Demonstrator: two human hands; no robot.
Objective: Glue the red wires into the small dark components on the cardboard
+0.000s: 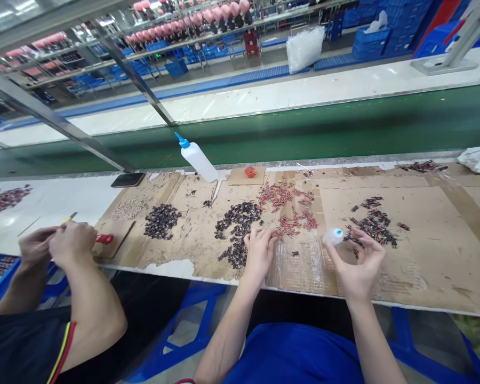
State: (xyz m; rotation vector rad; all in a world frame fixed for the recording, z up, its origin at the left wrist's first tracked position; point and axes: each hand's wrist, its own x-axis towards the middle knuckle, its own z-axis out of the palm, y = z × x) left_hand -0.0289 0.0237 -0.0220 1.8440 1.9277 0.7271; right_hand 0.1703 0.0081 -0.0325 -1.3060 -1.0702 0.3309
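Observation:
My right hand holds a small white squeeze bottle with a blue tip between thumb and fingers. The tip points away from me. My left hand is low over the cardboard, its fingers bent and drawn together; whatever is between the fingertips is hidden. It lies between a pile of small black pieces and scattered red-and-dark slim pieces. Just beyond my right hand is a heap of dark pieces with red parts. A single dark piece lies between my hands.
A co-worker's hands work at the left, near a red object. A large white bottle with a blue nozzle leans at the back, left of a red cap. Another black pile and a dark phone-like slab lie leftward.

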